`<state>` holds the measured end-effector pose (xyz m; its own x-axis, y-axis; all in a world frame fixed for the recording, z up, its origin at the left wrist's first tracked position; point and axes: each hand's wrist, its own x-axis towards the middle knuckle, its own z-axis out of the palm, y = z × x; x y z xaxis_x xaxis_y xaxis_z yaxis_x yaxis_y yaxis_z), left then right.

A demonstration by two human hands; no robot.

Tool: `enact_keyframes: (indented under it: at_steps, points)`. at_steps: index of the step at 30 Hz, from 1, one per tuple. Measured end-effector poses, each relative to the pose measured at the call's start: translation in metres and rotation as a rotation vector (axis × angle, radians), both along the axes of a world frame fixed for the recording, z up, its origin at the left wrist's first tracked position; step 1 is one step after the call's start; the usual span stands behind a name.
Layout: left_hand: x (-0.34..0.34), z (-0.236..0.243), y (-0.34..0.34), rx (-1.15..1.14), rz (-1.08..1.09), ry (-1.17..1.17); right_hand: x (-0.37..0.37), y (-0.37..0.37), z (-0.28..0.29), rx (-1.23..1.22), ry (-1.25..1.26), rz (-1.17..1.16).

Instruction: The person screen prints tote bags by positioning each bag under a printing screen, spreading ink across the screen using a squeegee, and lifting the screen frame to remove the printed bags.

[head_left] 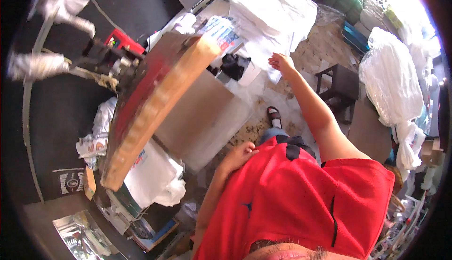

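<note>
My right hand (pixel 281 63) is stretched out forward, its fingers slightly apart and nothing visible in them. Just beyond it lies a large heap of white plastic sheeting (pixel 273 12), one loose end hanging close to the fingers; whether they touch, I cannot tell. My left hand (pixel 241 156) rests low in front of my red shirt (pixel 292 194), fingers loosely bent and seemingly holding nothing. A flat brown board (pixel 200 114) is close by on its left. Between the board and the sheeting sits a crumpled black item (pixel 235 66).
A thick wooden-edged tabletop (pixel 162 111) with a worn red side juts across the left. White plastic bags (pixel 157 177) hang below it. On the right are a dark stool (pixel 338 86) and a plastic-wrapped bundle (pixel 393 78). Scraps litter the brown floor (pixel 325 36).
</note>
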<state>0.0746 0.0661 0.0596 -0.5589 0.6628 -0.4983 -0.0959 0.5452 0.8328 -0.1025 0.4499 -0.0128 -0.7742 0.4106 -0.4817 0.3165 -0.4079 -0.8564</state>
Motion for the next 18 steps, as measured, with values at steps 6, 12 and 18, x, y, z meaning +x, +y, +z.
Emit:
enact_keyframes:
  at_steps: [6, 12, 18]
  points:
    - [0.014, -0.087, 0.022, -0.159, 0.223, -0.283, -0.082, 0.174, -0.084, -0.021, -0.061, -0.34]
    - [0.056, -0.103, -0.024, -0.57, 0.412, -0.296, -0.148, 0.239, -0.116, -0.31, -0.085, -0.337]
    - [0.163, -0.133, -0.057, -0.74, 0.227, 0.077, -0.204, 0.227, -0.089, -0.498, -0.019, -0.431]
